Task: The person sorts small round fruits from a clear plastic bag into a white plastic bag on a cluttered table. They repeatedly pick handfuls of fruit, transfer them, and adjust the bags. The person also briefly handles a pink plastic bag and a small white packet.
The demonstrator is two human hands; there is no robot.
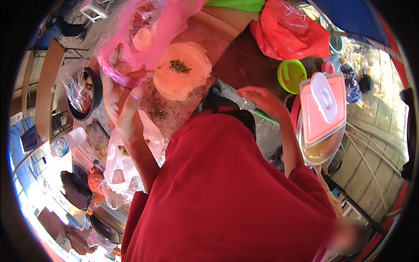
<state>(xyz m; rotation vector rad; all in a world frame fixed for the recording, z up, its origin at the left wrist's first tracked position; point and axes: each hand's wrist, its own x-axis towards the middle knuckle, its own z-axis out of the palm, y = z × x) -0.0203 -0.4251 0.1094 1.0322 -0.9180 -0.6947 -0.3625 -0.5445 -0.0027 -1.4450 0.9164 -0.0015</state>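
My left hand [122, 98] is raised over the table's left part, with the rim of a pink plastic bag [170, 23] looped round its spread fingers. Inside that bag, partly hidden by the film, are small packets and a pale item. Just right of this hand lies a stack of thin round wrapper sheets [167, 80], with a small heap of chopped green herbs [180, 66] on top. My right hand [260, 98] hangs in the air over the gap beside the table, holding nothing. Its fingers are extended, partly together, and point left.
A black round pan [98, 98] with a clear bag in it stands left, near a plastic bottle [67, 142]. White plastic bags [119, 160] lie beside my left forearm. At right are a lime-green bowl [302, 77], a red bag [291, 36] and a lidded container [327, 121]. People are nearby.
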